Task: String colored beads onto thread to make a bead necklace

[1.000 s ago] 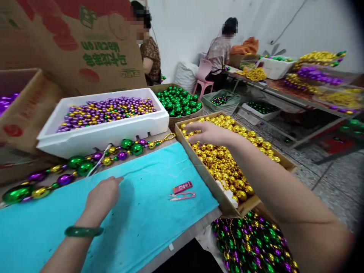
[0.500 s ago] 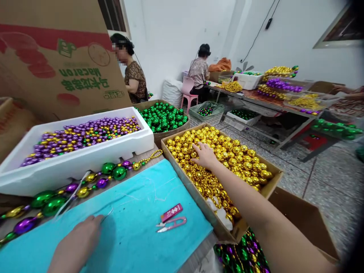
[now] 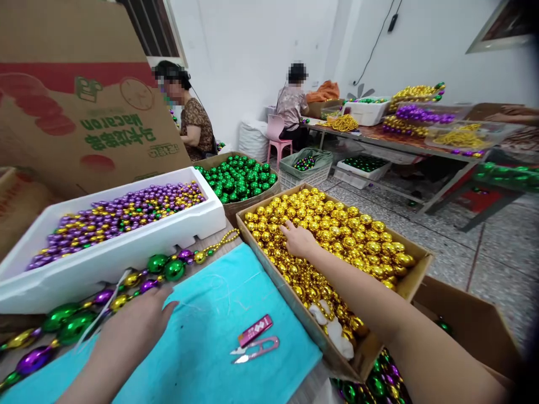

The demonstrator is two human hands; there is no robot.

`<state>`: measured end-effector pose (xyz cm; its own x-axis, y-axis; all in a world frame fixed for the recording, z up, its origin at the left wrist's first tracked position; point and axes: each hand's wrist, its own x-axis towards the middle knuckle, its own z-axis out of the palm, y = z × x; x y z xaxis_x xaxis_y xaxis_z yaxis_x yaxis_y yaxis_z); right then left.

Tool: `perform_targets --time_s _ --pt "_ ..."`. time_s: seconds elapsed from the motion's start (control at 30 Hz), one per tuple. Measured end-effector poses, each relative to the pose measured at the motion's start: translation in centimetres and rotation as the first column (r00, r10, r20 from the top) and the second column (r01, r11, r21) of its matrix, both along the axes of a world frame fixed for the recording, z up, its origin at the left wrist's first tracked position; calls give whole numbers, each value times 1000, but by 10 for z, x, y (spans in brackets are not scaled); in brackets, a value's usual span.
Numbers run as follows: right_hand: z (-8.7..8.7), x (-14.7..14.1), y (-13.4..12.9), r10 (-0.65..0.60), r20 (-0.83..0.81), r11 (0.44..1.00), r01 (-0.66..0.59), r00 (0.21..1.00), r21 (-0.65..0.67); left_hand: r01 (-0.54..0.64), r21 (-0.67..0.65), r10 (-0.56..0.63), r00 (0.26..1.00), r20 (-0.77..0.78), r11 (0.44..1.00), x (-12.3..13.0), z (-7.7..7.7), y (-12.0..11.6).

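Note:
My right hand (image 3: 300, 241) is over a cardboard box (image 3: 357, 373) of shiny gold beads (image 3: 353, 241), its fingertips among them. Its visible fingers look apart, and the undersides are hidden. My left hand (image 3: 141, 314) is beside a strand of large green, purple and gold beads (image 3: 174, 270), thumb apart from the forefinger; its other fingers are hidden. A turquoise cloth (image 3: 202, 348) lies under it, with thin clear thread (image 3: 219, 292) across the top. On the cloth lie pink-handled thread snips (image 3: 265, 347) and a small pink packet (image 3: 255, 330).
A white foam box (image 3: 185, 227) of purple and gold beads stands at left. Behind is a carton of green beads (image 3: 240, 177). A tall cardboard sheet (image 3: 118, 118) rises at far left. Two people sit beyond, and a long table (image 3: 379, 134) holds bead bins.
My left hand has moved up and right to the bead strand; the needle that showed in its pinch is out of sight. My right hand has shifted slightly among the gold beads.

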<state>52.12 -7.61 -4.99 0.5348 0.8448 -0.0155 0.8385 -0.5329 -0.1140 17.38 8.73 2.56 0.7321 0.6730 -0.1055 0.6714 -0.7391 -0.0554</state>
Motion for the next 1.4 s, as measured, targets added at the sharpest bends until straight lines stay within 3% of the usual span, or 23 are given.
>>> perform_targets --time_s 0.1,0.27,0.43,0.53,0.67,0.87,1.1,1.2,1.27,1.4 --pt "0 0 -2 -12 -145 999 19 989 46 124 39 -123 992 -17 992 46 16 -11" --pt "16 5 -13 -21 -482 962 148 876 228 340 157 -366 913 183 927 130 23 -27" --pt "33 13 -35 94 -825 883 336 558 327 513 43 -506 826 248 857 207 1 -37" --pt "37 19 -46 183 -907 822 446 380 353 524 -28 -511 839 189 851 243 -17 -36" --pt "38 28 -55 265 -935 746 564 237 354 493 -81 -487 869 86 866 273 -37 -34" --pt "41 32 -59 285 -946 735 599 153 318 513 -85 -512 858 34 854 282 -47 -47" --pt "40 37 -59 250 -949 739 594 193 316 531 -110 -526 848 72 840 272 -44 -52" --pt "40 38 -62 228 -944 732 596 239 328 550 -132 -535 834 134 824 263 -34 -54" --pt "42 38 -63 203 -939 726 600 278 335 565 -195 -514 819 256 802 249 -22 -52" --pt "58 21 -54 150 -922 730 589 357 347 547 -368 -285 773 567 752 186 9 -31"
